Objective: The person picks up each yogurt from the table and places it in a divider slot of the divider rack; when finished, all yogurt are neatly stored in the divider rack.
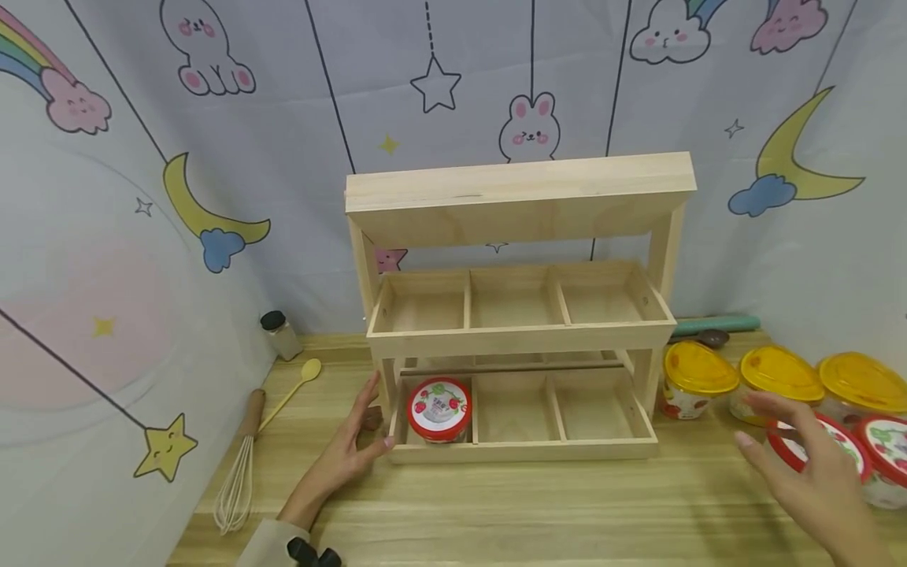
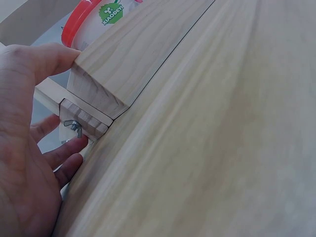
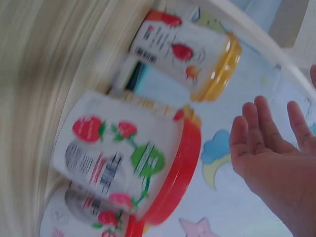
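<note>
A wooden two-tier rack [image 1: 520, 341] with divided trays stands on the table. One red-lidded tub [image 1: 439, 409] with strawberry pictures sits in the lower tray's left compartment. My left hand [image 1: 338, 455] holds the rack's lower left corner. Its thumb lies on the tray's front edge, and its fingers reach round the side by a wing nut [image 2: 74, 126]. On the right, my right hand [image 1: 815, 476] hovers with spread, loosely bent fingers, holding nothing. Below and beside it stand two red-lidded tubs [image 3: 123, 153]; in the right wrist view a gap separates hand and tubs.
Yellow-lidded tubs [image 1: 697, 368] stand behind the red-lidded ones. Near the wall lie a green rod [image 1: 726, 324] and a dark spoon [image 1: 712, 339]. Left of the rack are a whisk [image 1: 236, 480], a yellow spoon [image 1: 309, 370] and a black-capped jar [image 1: 281, 336].
</note>
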`<state>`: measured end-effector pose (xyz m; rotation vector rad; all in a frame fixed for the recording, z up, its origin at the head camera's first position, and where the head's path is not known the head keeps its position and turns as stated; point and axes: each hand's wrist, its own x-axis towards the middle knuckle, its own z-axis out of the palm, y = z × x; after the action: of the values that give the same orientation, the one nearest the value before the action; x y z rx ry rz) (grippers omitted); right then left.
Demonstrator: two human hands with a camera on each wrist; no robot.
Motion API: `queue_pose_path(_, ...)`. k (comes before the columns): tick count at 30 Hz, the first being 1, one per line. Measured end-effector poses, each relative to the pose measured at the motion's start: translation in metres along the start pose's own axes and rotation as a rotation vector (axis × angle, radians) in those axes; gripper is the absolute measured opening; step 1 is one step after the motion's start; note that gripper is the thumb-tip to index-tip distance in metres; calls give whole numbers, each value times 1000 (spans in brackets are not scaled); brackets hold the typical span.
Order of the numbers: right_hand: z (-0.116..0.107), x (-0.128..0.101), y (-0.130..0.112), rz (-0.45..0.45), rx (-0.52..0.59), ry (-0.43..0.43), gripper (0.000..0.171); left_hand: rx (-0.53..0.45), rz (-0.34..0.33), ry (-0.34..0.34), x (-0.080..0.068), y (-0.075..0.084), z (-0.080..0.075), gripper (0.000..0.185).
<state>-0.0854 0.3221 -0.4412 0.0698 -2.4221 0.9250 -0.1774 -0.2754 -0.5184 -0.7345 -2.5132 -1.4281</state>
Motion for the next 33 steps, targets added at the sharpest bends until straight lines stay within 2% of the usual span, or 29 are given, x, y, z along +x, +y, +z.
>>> queue_pose_path(7, -18, -6, 13, 68, -57, 18, 55, -3, -5, -5, 4, 1, 0, 102)
queue_pose_path(13, -24, -8, 24, 108, -68, 37, 55, -4, -1, -4, 5, 2, -1, 102)
queue_pose_path(27, -38, -17, 60, 40, -69, 127, 37, 5, 4, 3, 0, 3, 0, 101)
queue_pose_path(30, -39, -21, 64, 76, -124, 115, 38, 2, -13, 1, 0, 4, 1, 101)
queue_pose_path(33, -37, -24, 68, 151, -168, 79, 42, 4, -19, 3, 0, 4, 1, 102)
